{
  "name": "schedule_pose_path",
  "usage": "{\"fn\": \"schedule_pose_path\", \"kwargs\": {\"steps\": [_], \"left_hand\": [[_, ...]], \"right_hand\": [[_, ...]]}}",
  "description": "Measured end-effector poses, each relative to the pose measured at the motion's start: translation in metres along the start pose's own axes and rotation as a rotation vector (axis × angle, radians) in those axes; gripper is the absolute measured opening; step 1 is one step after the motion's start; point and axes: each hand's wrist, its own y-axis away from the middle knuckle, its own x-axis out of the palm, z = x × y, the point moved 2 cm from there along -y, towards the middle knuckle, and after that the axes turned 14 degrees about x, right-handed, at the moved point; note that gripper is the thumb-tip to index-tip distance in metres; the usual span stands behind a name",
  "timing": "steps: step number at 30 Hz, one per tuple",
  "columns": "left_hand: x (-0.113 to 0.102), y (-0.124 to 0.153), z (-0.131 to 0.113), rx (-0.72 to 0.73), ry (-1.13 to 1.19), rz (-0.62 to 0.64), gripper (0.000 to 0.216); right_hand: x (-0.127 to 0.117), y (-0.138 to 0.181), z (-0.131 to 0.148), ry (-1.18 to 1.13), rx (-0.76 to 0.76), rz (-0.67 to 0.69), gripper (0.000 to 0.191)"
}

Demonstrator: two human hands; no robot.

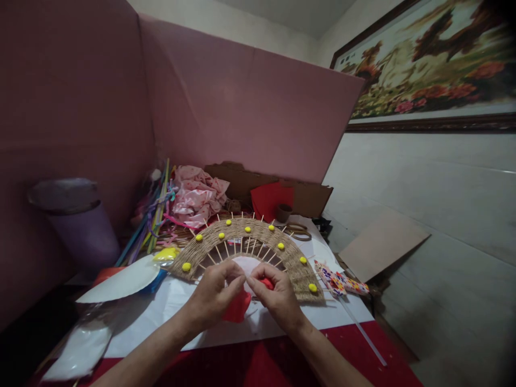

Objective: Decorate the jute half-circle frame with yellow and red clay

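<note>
A half-round fan [242, 232] woven from brown twine over thin wooden sticks lies in front of me, dotted with several yellow clay balls [248, 229]. Both hands meet just before its lower middle. My left hand [220, 293] is closed in a pinch, and a red piece that looks like modelling clay [237, 309] hangs below its fingers. My right hand [278, 295] is pinched too, with a smaller red lump [266, 283] showing at its fingers. Whether the two red parts are joined is hidden by my fingers.
Brown-handled scissors [297, 232] and a small brown cup [284, 213] are behind the fan. To the left lie a yellow clay packet [166, 255], a white curved sheet [121, 282] and a purple bin [80, 226]. At right are patterned wrapped pieces [338, 280] and a clear stick [365, 333].
</note>
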Motion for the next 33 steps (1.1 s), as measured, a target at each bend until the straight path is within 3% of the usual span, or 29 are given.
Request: {"fn": "schedule_pose_path", "kwargs": {"steps": [12, 16, 19, 24, 27, 33], "left_hand": [[-0.001, 0.0, 0.013, -0.158, 0.363, -0.21, 0.024], [0.0, -0.001, 0.013, -0.192, 0.428, -0.161, 0.022], [0.002, -0.002, 0.011, -0.139, 0.334, -0.105, 0.018], [0.004, -0.001, 0.008, -0.112, 0.306, -0.113, 0.018], [-0.003, -0.002, 0.013, -0.193, 0.388, -0.264, 0.02], [-0.043, -0.008, 0.037, -0.318, 0.593, -0.831, 0.033]], "right_hand": [[-0.001, -0.005, -0.013, -0.133, 0.109, -0.007, 0.025], [-0.002, -0.006, -0.014, -0.147, 0.129, 0.002, 0.028], [0.0, -0.007, -0.014, -0.171, 0.157, 0.033, 0.031], [0.002, -0.008, -0.018, -0.222, 0.163, 0.047, 0.036], [0.0, -0.01, -0.019, -0.283, 0.191, -0.013, 0.037], [-0.002, -0.01, -0.019, -0.432, 0.289, -0.079, 0.041]]}}
